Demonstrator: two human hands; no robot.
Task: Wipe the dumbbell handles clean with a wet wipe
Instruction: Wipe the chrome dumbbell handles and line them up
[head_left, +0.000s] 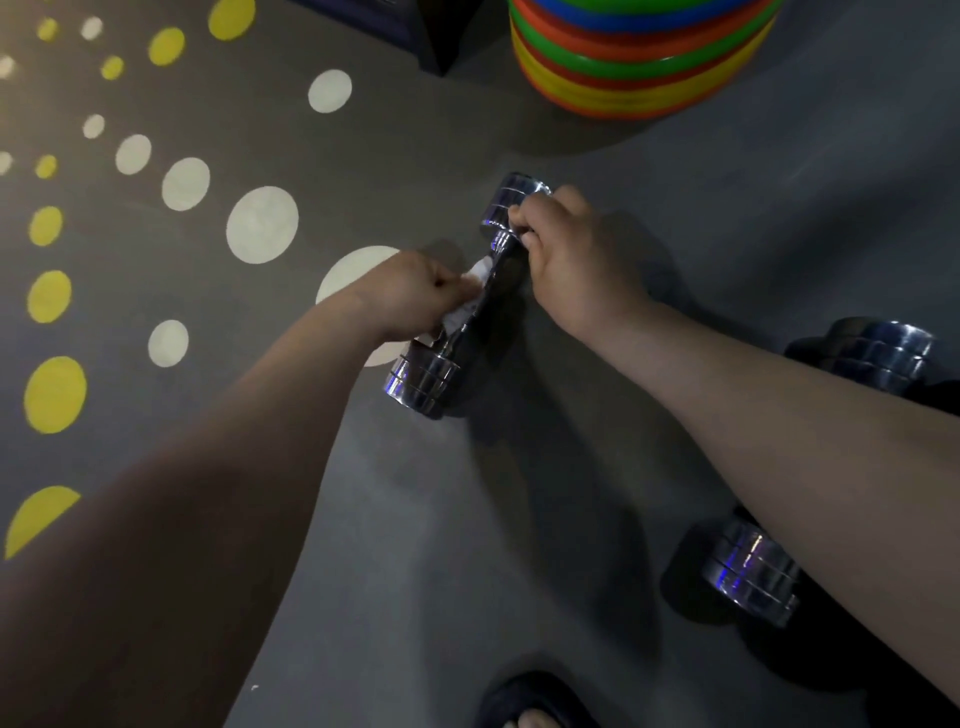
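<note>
A chrome dumbbell (478, 312) was seen straight ahead of the person, over the grey floor (467, 519); whether it rested there or was lifted slightly could not be told. Its long axis ran on a diagonal, the nearer head towards the left forearm and the farther head up and to the right. The right hand (571, 254) was curled round the far end of the handle, just under the farther head, so that the bar was steadied. The left hand (415, 293) was clenched on a white wet wipe (475, 275), which was pressed against the left side of the handle, between the two heads and closer to the near one. Wiping was judged to be under way, and any stroke would have to be made along that diagonal. A second dumbbell (756, 571) lay well apart to the right, its handle hidden by the right forearm and judged not yet handled.
</note>
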